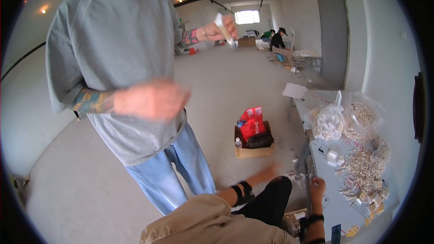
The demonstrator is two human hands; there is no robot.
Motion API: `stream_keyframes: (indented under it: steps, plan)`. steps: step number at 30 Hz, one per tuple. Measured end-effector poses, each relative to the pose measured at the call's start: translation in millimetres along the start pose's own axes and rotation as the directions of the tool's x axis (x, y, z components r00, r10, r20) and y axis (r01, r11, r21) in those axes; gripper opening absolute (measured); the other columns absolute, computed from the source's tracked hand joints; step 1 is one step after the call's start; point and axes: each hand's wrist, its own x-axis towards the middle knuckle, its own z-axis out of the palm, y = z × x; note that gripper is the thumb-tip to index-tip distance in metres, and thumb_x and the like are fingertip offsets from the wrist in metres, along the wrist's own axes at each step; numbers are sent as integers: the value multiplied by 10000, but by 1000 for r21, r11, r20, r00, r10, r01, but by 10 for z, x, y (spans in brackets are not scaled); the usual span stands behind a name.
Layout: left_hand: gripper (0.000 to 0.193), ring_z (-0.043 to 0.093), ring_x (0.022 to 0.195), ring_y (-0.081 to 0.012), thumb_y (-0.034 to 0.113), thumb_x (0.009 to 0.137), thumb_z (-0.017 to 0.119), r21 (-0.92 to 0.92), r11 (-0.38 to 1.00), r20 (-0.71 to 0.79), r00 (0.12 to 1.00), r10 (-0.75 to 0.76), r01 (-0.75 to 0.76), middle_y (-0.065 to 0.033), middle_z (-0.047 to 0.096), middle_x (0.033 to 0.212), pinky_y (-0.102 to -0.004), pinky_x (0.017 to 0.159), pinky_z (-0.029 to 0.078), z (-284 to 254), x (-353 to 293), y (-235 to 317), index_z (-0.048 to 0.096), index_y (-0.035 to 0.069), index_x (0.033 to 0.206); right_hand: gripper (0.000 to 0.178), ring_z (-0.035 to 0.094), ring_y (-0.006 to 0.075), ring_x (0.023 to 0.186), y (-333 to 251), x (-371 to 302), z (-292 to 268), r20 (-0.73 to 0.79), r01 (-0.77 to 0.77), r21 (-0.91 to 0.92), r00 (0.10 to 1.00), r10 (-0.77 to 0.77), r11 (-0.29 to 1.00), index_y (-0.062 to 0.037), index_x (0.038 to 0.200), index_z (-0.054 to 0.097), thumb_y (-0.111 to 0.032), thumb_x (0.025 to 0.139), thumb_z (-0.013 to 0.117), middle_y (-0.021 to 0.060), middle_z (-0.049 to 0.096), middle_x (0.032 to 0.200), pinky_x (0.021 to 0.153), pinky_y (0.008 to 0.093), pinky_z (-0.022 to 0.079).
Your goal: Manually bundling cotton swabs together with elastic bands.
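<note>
My left hand (270,172) reaches out over my knee, smeared by motion, so its fingers cannot be made out. At the near edge of the table, my right hand (318,187) is closed with the fingers curled; what it holds, if anything, is too small to name. To its right, a heap of loose cotton swabs (361,167) lies on the table (323,167). Small packs of swabs (373,195) rest at the heap's near side. A standing co-worker in a grey shirt holds up a clear pack of cotton swabs (224,30); that person's other hand is blurred.
A cardboard box (254,152) on the floor holds a red bag (252,124), a black bag and a bottle. Clear plastic bags (329,122) stand at the table's far end. Beneath the table edge is an open box (294,221). Another person (278,40) sits far back.
</note>
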Motion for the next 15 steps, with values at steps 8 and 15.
stream_keyframes:
  steps: [8,15]
  plan:
    - [751,-37,1360,-589,449,802,654,67,927,935,301,-187,368,-231,-180,1538,-594,1109,139,359,-168,609,309,357,1463,1035,177,360,1423,1113,-1906,-1072,56,-168,-954,714,698,248,-141,1517,114,-596,754,646,96,115,1580,1124,539,197]
    - [794,-81,1344,-609,470,808,646,354,882,890,179,-420,310,-313,-242,1483,-618,1108,59,479,-98,919,263,313,1485,875,244,352,1399,521,-1892,-1136,-51,-108,-947,980,191,302,-127,1509,171,-556,841,537,156,210,1545,1095,523,256]
